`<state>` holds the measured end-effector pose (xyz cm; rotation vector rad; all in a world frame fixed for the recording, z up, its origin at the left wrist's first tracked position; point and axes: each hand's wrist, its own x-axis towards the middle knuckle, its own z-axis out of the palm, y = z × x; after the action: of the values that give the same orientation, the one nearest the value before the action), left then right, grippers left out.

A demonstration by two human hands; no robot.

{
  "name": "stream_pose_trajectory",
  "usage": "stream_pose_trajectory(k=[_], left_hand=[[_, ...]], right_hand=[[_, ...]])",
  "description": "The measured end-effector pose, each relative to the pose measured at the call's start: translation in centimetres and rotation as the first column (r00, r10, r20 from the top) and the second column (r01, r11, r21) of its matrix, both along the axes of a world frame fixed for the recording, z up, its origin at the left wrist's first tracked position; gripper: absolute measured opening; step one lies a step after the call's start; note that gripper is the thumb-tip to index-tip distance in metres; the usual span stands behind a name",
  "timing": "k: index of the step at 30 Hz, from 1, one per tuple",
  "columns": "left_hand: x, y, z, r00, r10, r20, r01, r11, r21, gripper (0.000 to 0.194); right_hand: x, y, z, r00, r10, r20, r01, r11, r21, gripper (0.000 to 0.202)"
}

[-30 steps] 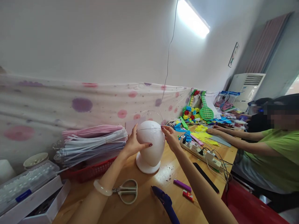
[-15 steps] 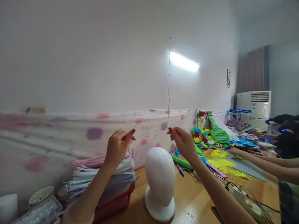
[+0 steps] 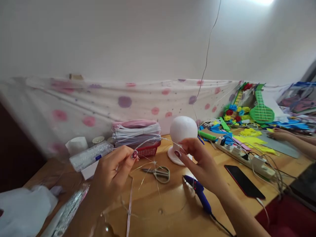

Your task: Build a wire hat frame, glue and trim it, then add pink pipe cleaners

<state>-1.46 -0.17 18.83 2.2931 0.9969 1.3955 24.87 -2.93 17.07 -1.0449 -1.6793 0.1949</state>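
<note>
Between my two hands a thin pale wire (image 3: 155, 138) bends in an arc over the table. My left hand (image 3: 115, 168) pinches one end between thumb and forefinger. The other side is pinched by my right hand (image 3: 198, 161), in front of the white foam head (image 3: 182, 127), which stands upright on its round base. Fine strands (image 3: 154, 162) fan out below the arc; I cannot tell how they join it. Beneath them on the table lie scissors (image 3: 161, 174), and a blue glue gun (image 3: 201, 194) is close under my right hand.
A red basket (image 3: 149, 150) holds bundled pink and white strips at the back. To the right are a power strip (image 3: 261, 169), a phone (image 3: 244, 181) and a green paper instrument (image 3: 262, 113). A clear plastic box (image 3: 91, 154) sits left. Another person's arms (image 3: 293, 136) reach in from the right.
The view has tilted down, bringing the scissors, glue gun and phone into sight. My hands have come down and closer together, and the wire now spans both.
</note>
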Motion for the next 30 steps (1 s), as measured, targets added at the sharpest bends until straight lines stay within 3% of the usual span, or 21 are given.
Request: stream_pose_trajectory(k=[5, 10, 12, 14, 17, 19, 25, 30], left_hand=[[-2.5, -2.9, -1.1, 0.994, 0.007, -0.114, -0.023, 0.989, -0.146, 0.029], [-3.7, -4.0, -2.3, 0.999, -0.004, -0.055, -0.015, 0.935, -0.355, 0.026], [-3.3, -4.0, -1.8, 0.990, 0.010, -0.141, -0.057, 0.939, -0.338, 0.024], [-2.5, -3.8, -0.8, 0.962, -0.025, -0.273, -0.039, 0.973, -0.229, 0.030], [-1.4, -3.3, 0.7, 0.917, -0.172, -0.361, 0.124, 0.981, -0.152, 0.016], [-0.9, -3.0, 1.2, 0.895, -0.259, -0.363, 0.211, 0.963, -0.165, 0.016], [-0.6, -2.2, 0.7, 0.860, -0.409, -0.304, 0.299, 0.888, -0.349, 0.023], [-0.2, -1.7, 0.1, 0.912, -0.310, -0.267, 0.249, 0.939, -0.239, 0.011]], right_hand=[[-1.7, -2.9, -1.7, 0.990, 0.116, 0.075, -0.113, 0.993, -0.035, 0.011], [-2.3, -4.3, -2.5, 0.965, 0.261, -0.006, -0.261, 0.962, -0.085, 0.016], [-2.7, -4.4, -2.6, 0.954, 0.299, 0.005, -0.297, 0.949, -0.102, 0.014], [-3.0, -4.4, -2.6, 0.945, 0.325, 0.044, -0.319, 0.942, -0.107, 0.012], [-3.2, -4.2, -2.4, 0.925, 0.371, 0.075, -0.364, 0.926, -0.100, 0.012], [-3.0, -4.0, -2.3, 0.914, 0.400, 0.071, -0.393, 0.914, -0.100, 0.015], [-2.1, -3.2, -2.9, 0.912, 0.404, 0.065, -0.398, 0.913, -0.091, 0.011], [-2.3, -2.5, -3.1, 0.925, 0.371, 0.080, -0.369, 0.929, -0.039, 0.010]])
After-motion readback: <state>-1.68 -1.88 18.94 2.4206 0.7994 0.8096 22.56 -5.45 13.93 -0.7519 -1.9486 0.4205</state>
